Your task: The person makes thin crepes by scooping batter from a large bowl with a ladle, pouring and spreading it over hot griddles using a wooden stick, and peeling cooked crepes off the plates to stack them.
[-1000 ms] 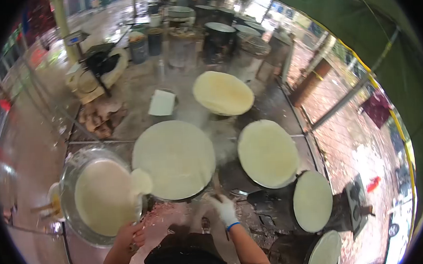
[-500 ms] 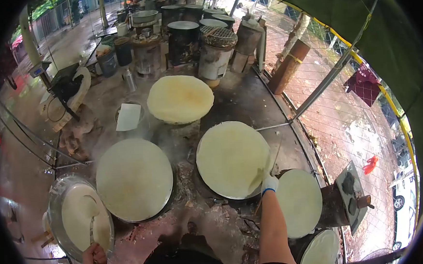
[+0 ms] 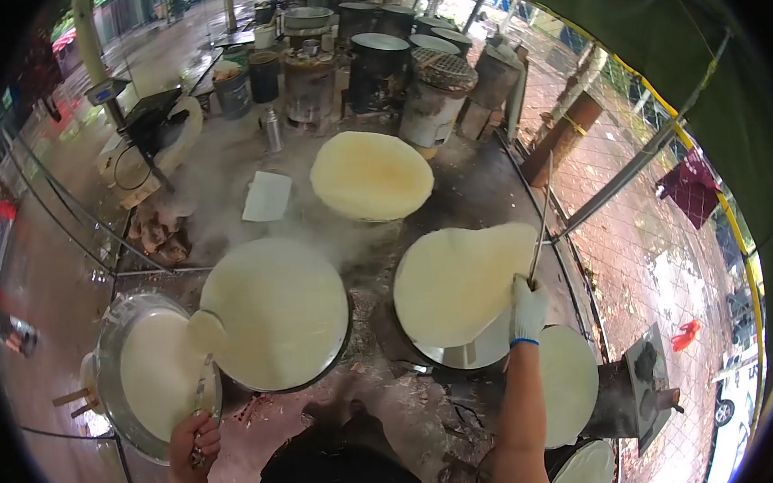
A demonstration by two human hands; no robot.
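Observation:
My left hand (image 3: 195,442) is closed round the handle of a ladle (image 3: 206,334), its bowl full of pale batter. The ladle hangs between a big metal basin of batter (image 3: 104,369) and the left round griddle, which is covered by a thin pancake (image 3: 276,315). A white work glove covers my right hand (image 3: 529,311), closed on a long thin stick (image 3: 542,219). At the stick, the right edge of another thin pancake (image 3: 459,277) is raised, baring part of the shiny griddle (image 3: 486,346) below.
Further pancakes lie at right (image 3: 568,385) and lower right (image 3: 586,473). Ahead stands a round pile of pancakes (image 3: 372,176), beside a white sheet (image 3: 267,196). Black drums (image 3: 379,74) stand behind. A wire fence and metal pole (image 3: 617,179) border the right side. Steam drifts over the griddles.
The ladle has risen from the basin's batter and moved right, towards the left griddle. My right hand has moved up and right, and the pancake's edge has lifted off its griddle. The view has shifted.

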